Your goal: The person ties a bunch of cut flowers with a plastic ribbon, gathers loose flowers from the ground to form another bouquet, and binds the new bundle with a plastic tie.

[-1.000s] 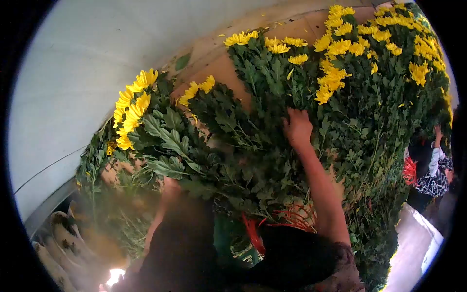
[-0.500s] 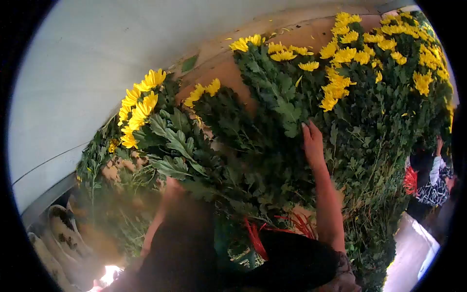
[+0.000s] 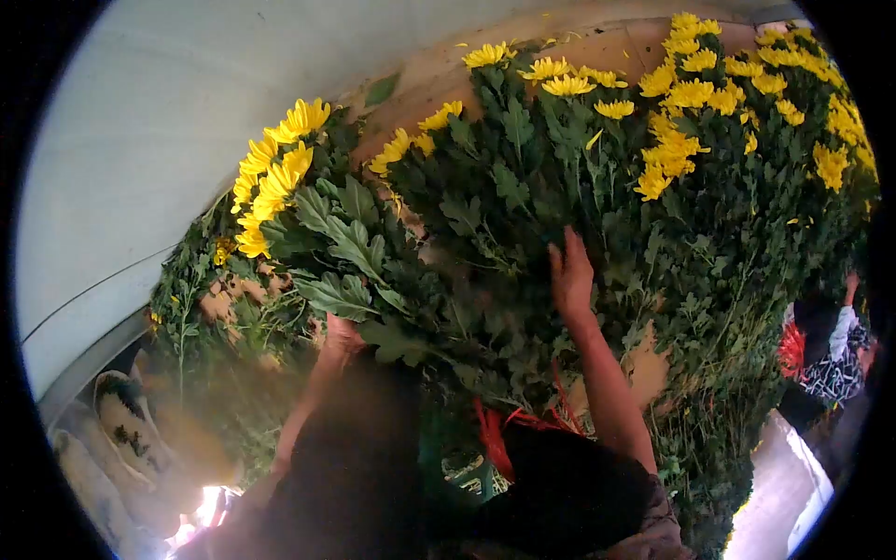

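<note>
Yellow chrysanthemums with long leafy stems lie in a broad heap before me. My left hand [image 3: 342, 334] is around the stems of a bunch of chrysanthemums [image 3: 280, 182], its fingers mostly hidden beneath the big leaves. The blooms of this bunch point up and left. Over the dark foliage in the middle, my right hand [image 3: 572, 275] is open, fingers stretched out and slightly apart, close to the loose chrysanthemum stems [image 3: 513, 177]. Whether its fingertips touch a stem I cannot tell.
Red ties [image 3: 495, 439] hang at my waist. A pale wall [image 3: 168, 140] runs along the left and back. More chrysanthemums [image 3: 691, 93] are heaped at the right. Another person [image 3: 835, 359] is at the far right, beside more red ties [image 3: 791, 350]. A pale sheet [image 3: 779, 490] lies lower right.
My right hand has moved left across the stems, its fingers now more spread. Some blooms in the middle have shifted up and right. The left hand still keeps its bunch; the view has shifted slightly.
</note>
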{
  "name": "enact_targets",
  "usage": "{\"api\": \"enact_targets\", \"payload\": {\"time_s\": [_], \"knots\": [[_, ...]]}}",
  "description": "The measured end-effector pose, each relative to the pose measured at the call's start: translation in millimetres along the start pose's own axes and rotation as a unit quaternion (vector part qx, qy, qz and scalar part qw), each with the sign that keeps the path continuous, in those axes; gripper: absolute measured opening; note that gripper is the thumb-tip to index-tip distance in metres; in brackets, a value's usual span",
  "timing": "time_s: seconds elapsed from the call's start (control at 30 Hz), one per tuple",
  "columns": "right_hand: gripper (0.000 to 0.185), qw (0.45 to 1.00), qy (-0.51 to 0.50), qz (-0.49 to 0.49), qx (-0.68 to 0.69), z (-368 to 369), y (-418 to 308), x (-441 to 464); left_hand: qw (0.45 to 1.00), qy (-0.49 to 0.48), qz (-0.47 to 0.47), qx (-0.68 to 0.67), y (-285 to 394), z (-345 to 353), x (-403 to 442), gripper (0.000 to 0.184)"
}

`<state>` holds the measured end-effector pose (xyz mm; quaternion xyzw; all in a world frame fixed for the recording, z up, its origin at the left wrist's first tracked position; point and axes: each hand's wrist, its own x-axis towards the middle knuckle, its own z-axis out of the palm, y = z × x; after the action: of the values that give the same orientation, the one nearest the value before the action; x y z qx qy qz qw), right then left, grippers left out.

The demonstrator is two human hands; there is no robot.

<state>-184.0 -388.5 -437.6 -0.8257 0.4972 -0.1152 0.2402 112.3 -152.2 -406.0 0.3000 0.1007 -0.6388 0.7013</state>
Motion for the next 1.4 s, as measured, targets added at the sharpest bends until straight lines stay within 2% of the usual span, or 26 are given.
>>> {"api": "enact_targets", "payload": {"time_s": [0.03,0.07,0.13,0.17,0.2,0.23,0.33,0.37,0.4,0.43,0.5,0.53,0.6,0.63,0.7,0.8,0.9,0.97,1.03,1.07,1.13,1.2,1.23,1.3,1.33,1.4], "knots": [[0.059,0.997,0.034,-0.049,-0.041,-4.5,-6.4,-0.5,1.0,0.024,0.001,0.008,0.1,-1.1,-0.9,0.054],[0.059,0.997,0.033,-0.049,-0.042,-8.1,-12.1,-0.8,0.999,0.037,0.002,0.012,0.4,-2.3,-3.6,0.053],[0.073,0.991,-0.054,-0.103,-0.06,-13.4,-19.6,-3.6,0.993,0.091,0.012,0.078,-0.5,-7.6,-8.1,0.052],[0.073,0.991,-0.055,-0.104,-0.06,-13.1,-18.1,-1.9,0.988,0.11,0.018,0.11,-0.8,-7.4,-8.0,0.052],[0.075,0.984,-0.114,-0.073,-0.118,-12.8,-16.1,1.0,0.981,0.13,0.022,0.141,-1.1,-7.1,-8.0,0.051],[0.078,0.969,-0.173,-0.041,-0.174,-11.2,-15.0,3.6,0.985,0.105,0.031,0.135,-2.1,-6.3,-7.3,0.051],[0.082,0.968,-0.216,0.018,-0.123,-23.8,-31.7,13.1,0.989,0.091,0.023,0.117,-0.2,10.0,-4.9,0.051],[0.082,0.969,-0.215,0.017,-0.121,-31.0,-36.2,15.3,0.989,0.097,0.016,0.11,1.1,4.0,-4.2,0.051],[0.081,0.981,-0.183,0.014,-0.058,-39.2,-40.2,14.0,0.989,0.102,0.009,0.104,2.4,-2.5,-3.7,0.051],[0.08,0.989,-0.15,0.013,0.005,-43.0,-42.0,11.2,0.998,0.05,-0.016,0.035,2.8,-16.6,-2.1,0.052],[0.078,0.988,-0.151,0.004,-0.002,-35.4,-35.3,8.5,0.998,-0.006,-0.042,-0.036,0.0,-17.6,-1.9,0.053],[0.076,0.989,-0.15,-0.006,-0.009,-30.1,-31.8,10.7,0.996,0.073,-0.018,0.054,-1.4,-5.2,-3.1,0.054],[0.075,0.988,-0.157,-0.015,-0.005,-20.3,-31.5,13.1,0.977,0.157,0.007,0.144,1.1,6.7,-4.3,0.054],[0.074,0.986,-0.164,-0.022,-0.003,-16.5,-30.1,12.9,0.994,0.09,-0.003,0.058,0.4,4.2,-2.2,0.054],[0.075,0.982,-0.184,-0.031,-0.005,-16.1,-36.2,16.6,0.999,0.022,-0.014,-0.029,-4.6,-8.5,0.0,0.054],[0.081,0.982,-0.18,-0.055,-0.02,-8.8,-44.8,13.8,1.0,0.012,-0.007,0.019,-3.5,-21.4,-2.8,0.052],[0.089,0.982,-0.164,-0.088,-0.039,-11.1,-55.5,12.3,0.99,0.055,0.041,0.125,-2.2,-19.8,-6.3,0.051],[0.09,0.978,-0.171,-0.109,-0.051,-12.7,-60.9,11.5,0.997,0.053,0.017,0.055,-2.4,-24.5,-4.5,0.052],[0.093,0.955,-0.272,-0.039,-0.11,-10.5,-64.2,11.4,0.997,0.044,0.024,0.051,-4.4,-18.0,-3.8,0.053],[0.093,0.956,-0.268,-0.04,-0.11,-15.8,-63.1,12.8,0.997,0.037,0.031,0.062,-3.3,-9.7,-1.6,0.054],[0.091,0.974,-0.223,0.021,0.026,-37.2,-55.1,9.4,0.993,0.048,0.051,0.093,-0.1,8.0,3.5,0.055],[0.088,0.979,-0.195,0.043,0.047,-83.3,-66.7,10.1,0.991,0.051,0.062,0.108,0.5,13.5,12.1,0.056],[0.085,0.981,-0.172,0.061,0.068,-107.6,-70.6,8.7,0.997,0.025,0.036,0.07,4.1,8.5,16.8,0.056],[0.083,0.987,-0.106,0.064,0.104,-151.4,-65.6,-2.3,0.993,0.092,0.012,0.071,10.5,21.8,19.1,0.057],[0.08,0.984,-0.055,0.066,0.153,-177.9,-62.9,-11.8,0.994,0.079,0.016,0.072,8.3,35.0,19.2,0.057],[0.078,0.969,-0.016,0.123,0.212,-237.0,-61.3,-32.1,0.976,0.162,0.072,0.13,10.5,76.7,36.2,0.056]]}}
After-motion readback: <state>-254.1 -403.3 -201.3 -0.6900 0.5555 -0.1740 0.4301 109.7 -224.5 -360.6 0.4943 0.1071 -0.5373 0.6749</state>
